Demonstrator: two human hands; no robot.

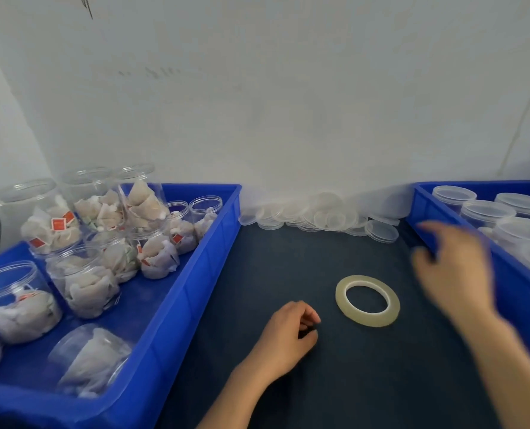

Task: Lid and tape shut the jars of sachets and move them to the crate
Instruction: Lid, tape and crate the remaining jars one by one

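Many jars of sachets (84, 283) have no lids. Some lidded jars (486, 212) sit in the crate (511, 292). Left hand (285, 335) loosely curled, right hand (455, 274) spread, both empty.

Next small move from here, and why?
Probably the left hand reaches into the left crate for an unlidded jar: none stands on the mat, only the tape roll and loose lids; the right hand, blurred, looks empty too.
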